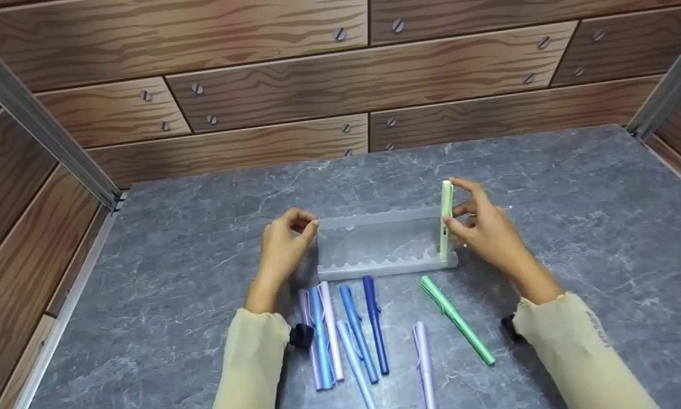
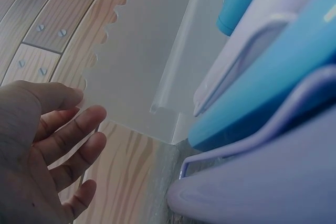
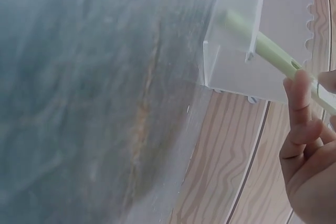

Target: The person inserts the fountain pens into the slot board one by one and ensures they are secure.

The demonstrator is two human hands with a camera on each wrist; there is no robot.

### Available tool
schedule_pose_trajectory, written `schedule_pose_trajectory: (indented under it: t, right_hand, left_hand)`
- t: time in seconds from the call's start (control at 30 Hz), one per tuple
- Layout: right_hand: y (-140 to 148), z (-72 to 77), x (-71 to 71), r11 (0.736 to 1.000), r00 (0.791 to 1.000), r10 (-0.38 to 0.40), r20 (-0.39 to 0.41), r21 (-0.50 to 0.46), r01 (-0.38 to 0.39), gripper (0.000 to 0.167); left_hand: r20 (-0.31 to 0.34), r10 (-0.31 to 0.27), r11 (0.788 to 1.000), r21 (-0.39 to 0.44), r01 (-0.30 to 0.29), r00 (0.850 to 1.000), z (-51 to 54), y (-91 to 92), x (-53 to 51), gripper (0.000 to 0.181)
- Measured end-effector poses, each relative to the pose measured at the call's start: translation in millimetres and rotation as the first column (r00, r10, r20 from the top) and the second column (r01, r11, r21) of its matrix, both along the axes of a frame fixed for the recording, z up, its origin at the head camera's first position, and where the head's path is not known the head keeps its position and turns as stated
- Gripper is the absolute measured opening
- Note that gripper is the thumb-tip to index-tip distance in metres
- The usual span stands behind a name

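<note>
A clear plastic pen rack (image 1: 385,267) with notched edges stands on the table. At its left end my left hand (image 1: 283,244) pinches the upper corner with thumb and forefinger; in the left wrist view the other fingers of the left hand (image 2: 58,145) are loosely bent. My right hand (image 1: 491,233) holds a light green pen (image 1: 446,221) by its side with thumb and fingers. This pen stands nearly upright at the rack's right end, its lower end behind the front lip. In the right wrist view the light green pen (image 3: 273,56) slants into the rack (image 3: 231,72).
In front of the rack lie several pens: a green pen (image 1: 459,321), a dark blue pen (image 1: 376,326), a lavender pen (image 1: 424,363), and a close group with a blue pen (image 1: 322,341) near the left wrist. Wood-patterned walls (image 1: 272,85) enclose the grey marbled table (image 1: 164,295).
</note>
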State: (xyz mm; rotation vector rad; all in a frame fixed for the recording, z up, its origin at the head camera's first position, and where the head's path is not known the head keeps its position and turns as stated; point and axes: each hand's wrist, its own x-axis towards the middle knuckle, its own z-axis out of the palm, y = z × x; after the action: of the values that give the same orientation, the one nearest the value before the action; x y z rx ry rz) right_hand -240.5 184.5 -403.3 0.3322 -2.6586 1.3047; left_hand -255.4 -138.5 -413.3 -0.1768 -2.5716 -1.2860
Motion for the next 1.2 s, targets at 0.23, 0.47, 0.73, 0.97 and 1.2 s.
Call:
schedule_pose_trajectory:
  t: [0.23, 0.47, 0.73, 0.97, 1.2]
  right_hand:
    - [-0.2, 2.1, -4.1, 1.000, 0.998, 0.001, 0.059, 0.000, -0.001, 0.063]
    - [0.0, 4.7, -5.8, 1.000, 0.997, 0.012, 0.075, -0.020, -0.010, 0.064]
    - [1.2, 5.0, -5.5, 0.999, 0.997, 0.019, 0.081, 0.026, -0.021, 0.064]
    - [8.0, 17.8, 5.1, 0.963, 1.000, -0.002, -0.007, 0.269, 0.003, 0.065]
    - [7.2, 28.6, 29.9, 0.915, 0.998, 0.047, -0.049, 0.403, -0.023, 0.063]
  left_hand:
    - [-0.011, 0.018, 1.000, -0.009, -0.018, 1.000, 1.5, -0.9, 0.6, 0.010]
    - [-0.027, 0.017, 1.000, -0.011, -0.017, 0.999, 3.4, -0.8, -0.5, 0.009]
    - [0.021, 0.001, 1.000, 0.017, -0.002, 1.000, 3.1, -1.0, 0.2, 0.010]
    - [0.009, -0.023, 1.000, 0.017, 0.023, 1.000, 1.3, 0.0, 0.3, 0.009]
    - [0.018, -0.013, 1.000, 0.016, 0.013, 1.000, -0.3, -1.6, 0.4, 0.010]
